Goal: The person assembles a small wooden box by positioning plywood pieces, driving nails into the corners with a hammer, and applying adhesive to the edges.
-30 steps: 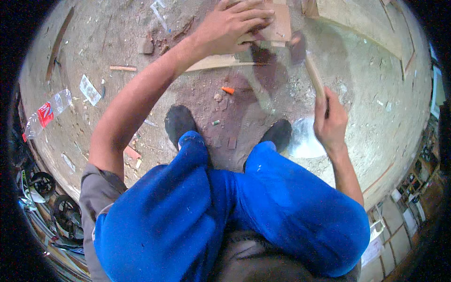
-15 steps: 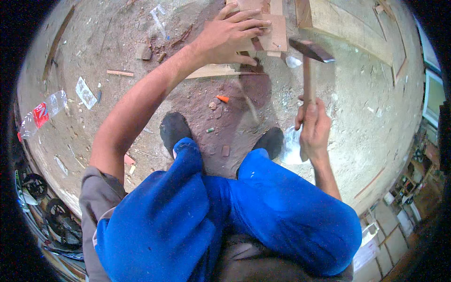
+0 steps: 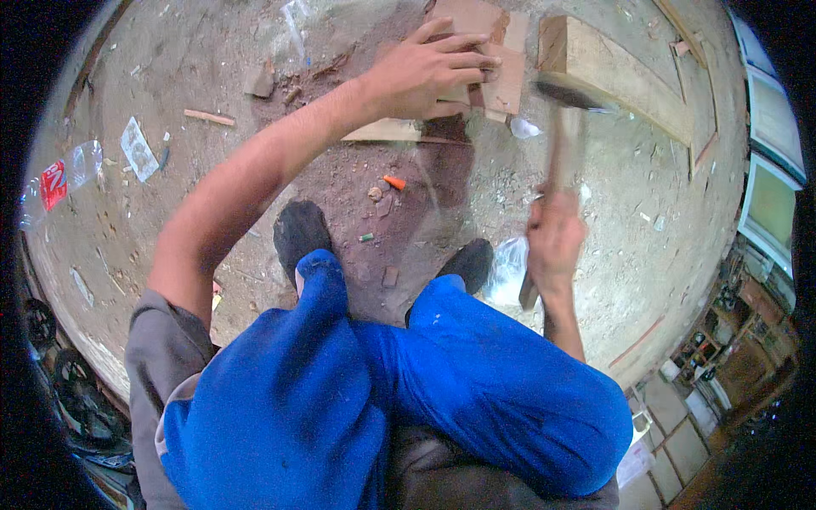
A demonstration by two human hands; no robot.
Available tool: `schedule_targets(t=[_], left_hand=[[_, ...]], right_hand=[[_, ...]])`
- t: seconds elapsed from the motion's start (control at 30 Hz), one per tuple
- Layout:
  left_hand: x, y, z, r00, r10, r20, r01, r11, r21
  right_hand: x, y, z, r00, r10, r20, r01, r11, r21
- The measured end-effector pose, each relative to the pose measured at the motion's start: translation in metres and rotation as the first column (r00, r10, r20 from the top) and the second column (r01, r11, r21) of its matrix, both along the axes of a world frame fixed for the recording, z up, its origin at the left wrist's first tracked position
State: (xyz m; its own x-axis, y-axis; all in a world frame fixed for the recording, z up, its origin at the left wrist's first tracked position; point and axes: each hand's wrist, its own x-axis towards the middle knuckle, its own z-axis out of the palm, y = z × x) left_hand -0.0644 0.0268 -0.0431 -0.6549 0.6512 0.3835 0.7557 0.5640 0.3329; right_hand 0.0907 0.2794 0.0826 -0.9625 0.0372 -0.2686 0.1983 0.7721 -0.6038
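My left hand (image 3: 435, 75) lies with fingers spread over a flat brown board (image 3: 507, 81) near the top of the view. Its fingertips touch the board, and part of the board is hidden beneath the hand. To the right, my right hand (image 3: 557, 238) is wrapped round the wooden handle of a hammer (image 3: 559, 153). The dark hammer head is raised and points away from me, smeared by motion, just right of the board. Under my left wrist a pale wooden strip (image 3: 387, 130) lies on the ground.
A thick wooden beam (image 3: 612, 72) lies far right, beyond the hammer. On the dusty ground are an orange cone-shaped piece (image 3: 393, 182), clear plastic (image 3: 508, 270) beside my right foot, and a plastic bottle (image 3: 55, 185) at far left. Bicycle wheels (image 3: 78, 381) stand at lower left.
The view has shifted slightly, so the board and beam sit lower in it. The hammer and right hand have moved a little and are more blurred. My left hand stays on the board.
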Motion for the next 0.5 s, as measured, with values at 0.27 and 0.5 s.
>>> schedule_targets(t=[0.27,0.5], left_hand=[[-0.005,-0.004,0.002,0.995,-0.098,0.014,0.098,0.995,-0.03],[-0.009,-0.014,0.002,0.992,-0.128,-0.003,0.128,0.992,-0.023]], right_hand=[[0.028,0.001,-0.044,0.993,0.081,-0.086,-0.074,0.993,0.089],[0.049,0.006,-0.045,0.993,-0.026,-0.113,0.013,0.994,-0.109]])
